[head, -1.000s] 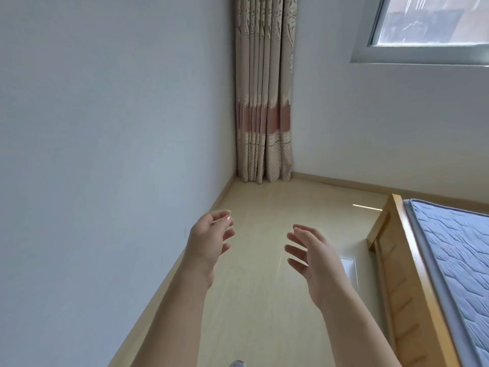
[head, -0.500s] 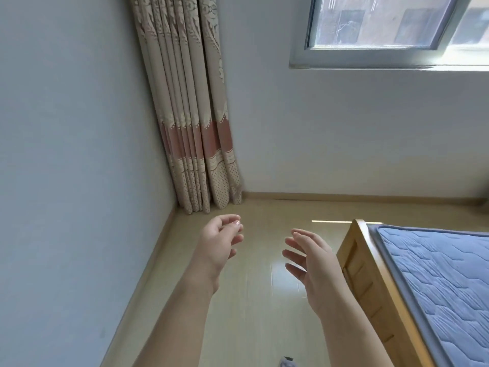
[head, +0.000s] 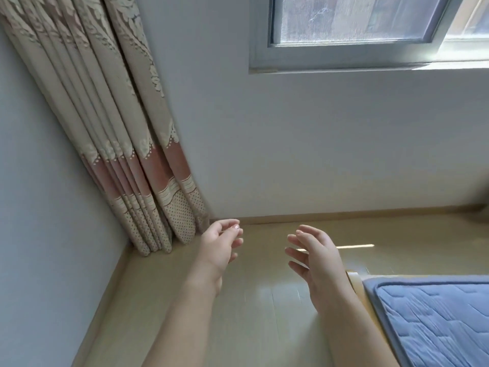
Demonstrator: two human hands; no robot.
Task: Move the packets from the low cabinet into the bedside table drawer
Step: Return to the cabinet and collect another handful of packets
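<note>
Both hands are up in front of the camera, and neither grip has anything in it. The left hand [head: 219, 247] sits out over the floor [head: 264, 313], palm turned inward, fingers loosely curled, thumb lying on top close to the forefinger; a slack, half-wide grip. The right hand [head: 317, 263] faces it, palm turned left, fingers [head: 296, 252] spread and only lightly bent, a wide grip. The two hands are near each other but apart, not touching. Both forearms are bare and rise from the bottom edge, reaching forward and angling slightly toward each other.

As for the packets, none shows in this view, so where they lie, how their long axis runs and which way they point cannot be told (the same goes for the cabinet and the drawer).

Counting what is here: two hands and one curtain [head: 127, 144], beige with a pink band and a dotted hem, hanging in folds in the corner of the room down to the floor. One window [head: 357, 35] sits high on the far wall. One wooden bed frame [head: 356, 283] shows at the lower right, its corner just behind the right hand, carrying one blue quilted mattress [head: 434, 313]. A pale skirting board [head: 344, 217] runs along the foot of the far wall, and a thin bright strip of light lies on the floor beyond the right hand
</note>
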